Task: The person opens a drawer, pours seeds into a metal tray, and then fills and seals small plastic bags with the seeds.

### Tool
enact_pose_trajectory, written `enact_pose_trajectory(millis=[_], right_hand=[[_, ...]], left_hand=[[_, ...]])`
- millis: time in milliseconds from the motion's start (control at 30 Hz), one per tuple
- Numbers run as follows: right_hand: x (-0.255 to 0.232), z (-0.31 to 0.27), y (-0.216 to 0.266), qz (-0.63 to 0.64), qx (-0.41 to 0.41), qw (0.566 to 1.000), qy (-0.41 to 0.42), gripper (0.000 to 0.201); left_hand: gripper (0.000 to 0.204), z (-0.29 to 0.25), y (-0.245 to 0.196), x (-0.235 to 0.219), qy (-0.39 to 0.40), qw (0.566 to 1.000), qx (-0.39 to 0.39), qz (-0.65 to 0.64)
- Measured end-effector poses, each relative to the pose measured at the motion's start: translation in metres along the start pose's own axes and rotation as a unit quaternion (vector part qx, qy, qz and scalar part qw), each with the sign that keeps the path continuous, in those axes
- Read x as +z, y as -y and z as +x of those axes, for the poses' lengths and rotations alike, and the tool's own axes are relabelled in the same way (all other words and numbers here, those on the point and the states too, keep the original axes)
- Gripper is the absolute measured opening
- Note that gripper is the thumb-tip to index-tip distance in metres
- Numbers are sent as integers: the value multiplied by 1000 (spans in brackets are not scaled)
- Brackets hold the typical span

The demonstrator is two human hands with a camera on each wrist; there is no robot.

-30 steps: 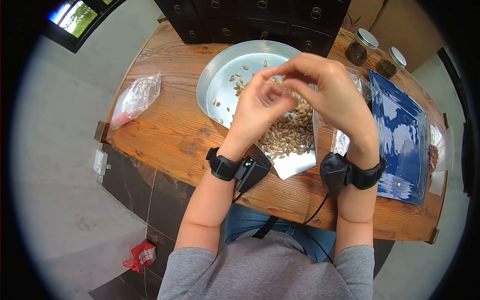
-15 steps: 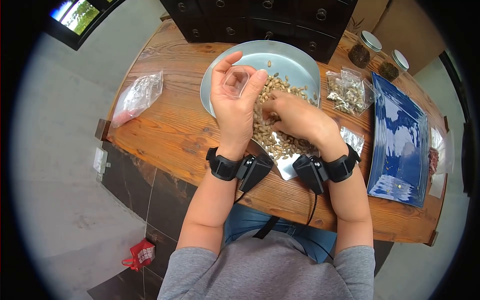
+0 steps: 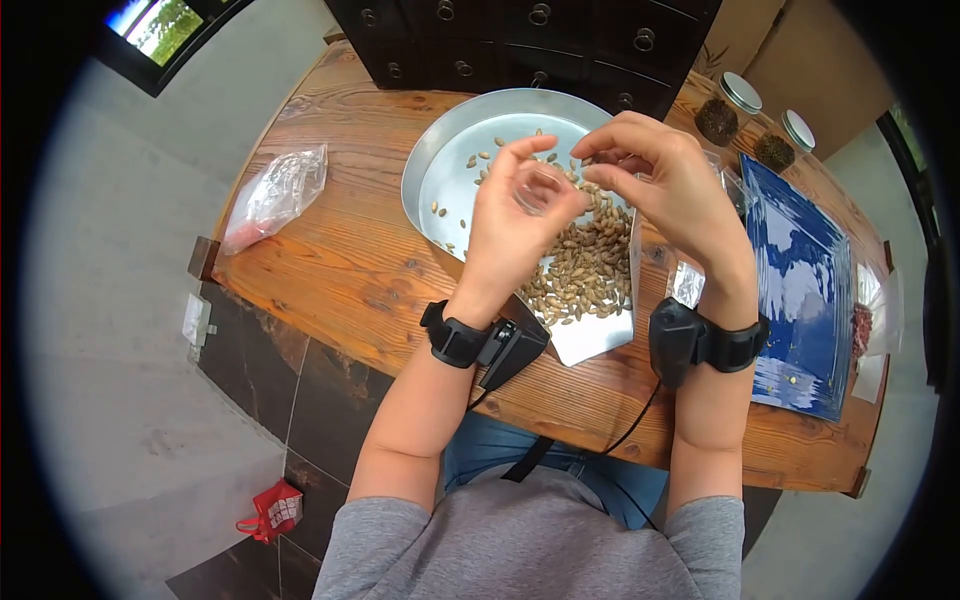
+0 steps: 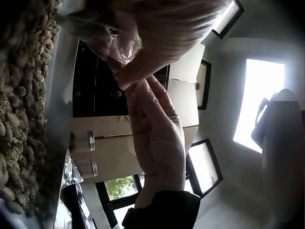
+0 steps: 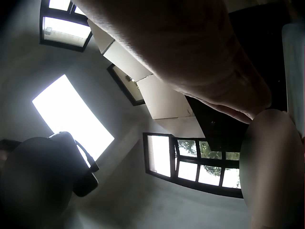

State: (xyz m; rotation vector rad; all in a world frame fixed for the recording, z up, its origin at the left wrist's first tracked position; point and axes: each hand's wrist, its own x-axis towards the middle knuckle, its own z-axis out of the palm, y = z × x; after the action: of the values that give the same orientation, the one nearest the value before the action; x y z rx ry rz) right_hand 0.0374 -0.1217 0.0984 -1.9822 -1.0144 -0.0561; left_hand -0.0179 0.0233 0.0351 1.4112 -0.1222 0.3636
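Note:
My left hand (image 3: 500,230) holds a small clear plastic bag (image 3: 541,190) with its mouth spread, above a round metal pan (image 3: 445,180) with a flat spout. Brown oval seeds (image 3: 590,270) lie in the pan, heaped toward the right and the spout. Close beside the bag's mouth is my right hand (image 3: 670,185), thumb and fingers curved toward each other. In the left wrist view the right hand's fingertips bunch together right at the left thumb, below the bag (image 4: 126,47). I cannot tell whether seeds are between the right fingers.
A dark drawer cabinet (image 3: 500,55) stands behind the pan. Two lidded jars (image 3: 720,115) are at the back right, and a blue tray (image 3: 800,270) lies on the right. On the left is a clear bag (image 3: 280,195) with something pink inside. A shiny packet (image 3: 686,283) lies by the right wrist.
Half a second ago my right hand was down among the seeds; now it is up beside the bag. The left hand has tilted to the right with the bag toward it.

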Motion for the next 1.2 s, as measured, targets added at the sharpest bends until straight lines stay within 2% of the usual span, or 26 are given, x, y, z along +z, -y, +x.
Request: enact_pose_trajectory(millis=[33, 100, 200, 233, 300, 500, 600, 700, 767, 833, 900, 967, 1000, 1033, 1100, 1200], right_hand=[[-2, -1, 4, 34, -6, 999, -5, 16], [-2, -3, 9, 24, -18, 1000, 3, 18], [1, -4, 12, 26, -33, 997, 70, 21], [2, -4, 12, 25, -33, 997, 69, 21], [5, -4, 12, 46, -45, 997, 41, 18], [4, -3, 21, -22, -21, 999, 9, 13], [13, -6, 27, -49, -39, 997, 36, 15], [21, -8, 30, -76, -44, 996, 30, 17], [21, -7, 24, -75, -35, 996, 30, 16], [16, -5, 15, -60, -12, 998, -6, 14], [6, -3, 7, -71, -35, 996, -27, 13], [0, -3, 2, -35, 12, 997, -67, 13], [-6, -3, 2, -61, 51, 996, -37, 8], [-8, -3, 3, -61, 51, 996, -37, 8], [-9, -3, 4, -50, 92, 994, -10, 7], [-7, -1, 1, -14, 128, 992, 20, 9]], left_hand=[[47, -1, 0, 1, 37, 999, -15, 14], [49, -1, -1, 5, 44, 999, -19, 4], [50, -1, -3, 7, 55, 998, -13, -18], [50, -1, -2, 6, 57, 998, 10, 11], [51, -1, -1, 6, 58, 997, 33, 41], [52, -1, -3, 5, 75, 997, 1, 22], [54, -3, -3, 6, 42, 999, -6, -2], [58, -3, -2, 6, 21, 1000, 22, 7], [60, 0, 0, 2, 22, 995, 30, 97], [59, -1, -2, 3, 19, 997, 39, 64], [58, -2, -7, 4, 17, 998, 48, 29], [56, -1, -11, 3, 6, 994, -7, -104], [46, -1, -10, 2, -9, 993, -13, -119], [46, 0, -10, 1, -8, 993, -13, -119], [32, 0, -11, -2, -17, 988, -80, -134], [20, -1, -8, -1, -28, 991, -81, -104]])
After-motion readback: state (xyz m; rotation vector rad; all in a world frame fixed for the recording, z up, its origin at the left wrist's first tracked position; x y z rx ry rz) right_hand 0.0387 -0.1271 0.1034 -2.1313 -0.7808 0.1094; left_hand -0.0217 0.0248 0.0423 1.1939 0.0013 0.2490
